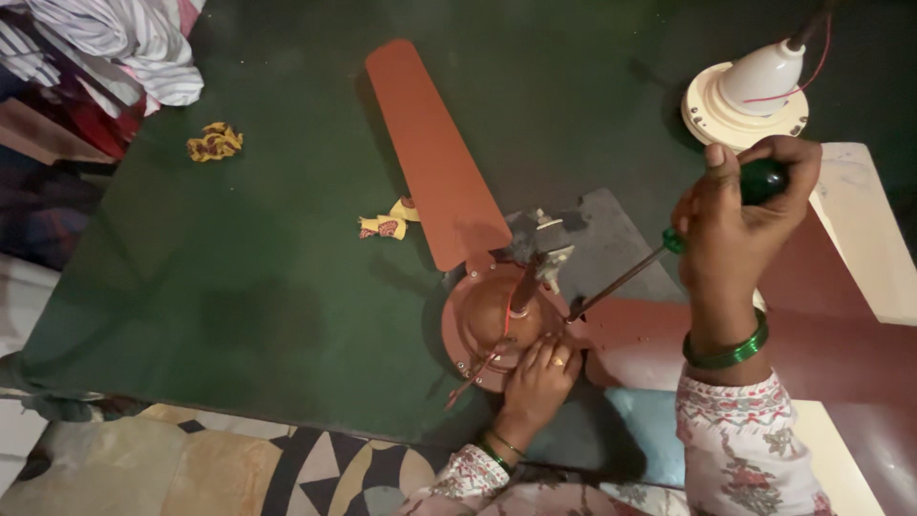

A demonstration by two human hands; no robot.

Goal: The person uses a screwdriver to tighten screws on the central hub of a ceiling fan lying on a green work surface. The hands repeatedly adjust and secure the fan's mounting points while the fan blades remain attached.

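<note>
Right hand [740,215] closed around green-handled screwdriver [659,260], shaft slanting near-left, tip at brown ceiling fan [501,315] hub. Left hand [540,373] resting, fingers curled, on hub's near edge. One blade [435,153] pointing far-left.

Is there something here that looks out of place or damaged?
Two crumpled yellow cloth scraps lie loose on the green floor. Red wires hang out from the brown fan motor, beside the left hand.

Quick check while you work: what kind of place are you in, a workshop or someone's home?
Probably a home, with repair work done on the floor: a green mat laid over patterned floor tiles, striped clothes piled in the corner, and a brown ceiling fan lying on the mat.
</note>
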